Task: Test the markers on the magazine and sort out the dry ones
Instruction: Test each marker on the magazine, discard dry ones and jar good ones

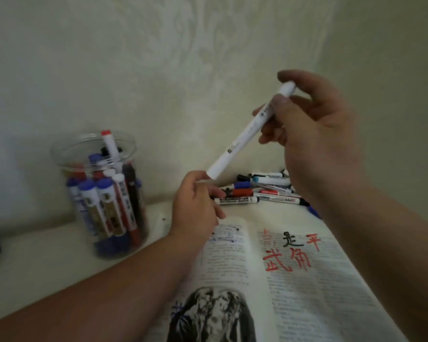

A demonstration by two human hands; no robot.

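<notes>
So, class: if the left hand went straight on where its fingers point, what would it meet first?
Probably the lower end of the white marker in the right hand; the left hand looks close, depth unclear.

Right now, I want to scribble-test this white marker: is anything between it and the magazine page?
Only the left hand: its fingertips touch the lower end of the white marker, and it hovers over the left page of the magazine. The right hand grips the marker higher up. No bare tip shows, so a cap seems on.

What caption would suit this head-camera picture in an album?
Right hand holds a white marker over the scribbled magazine; left hand at its lower end.
</notes>
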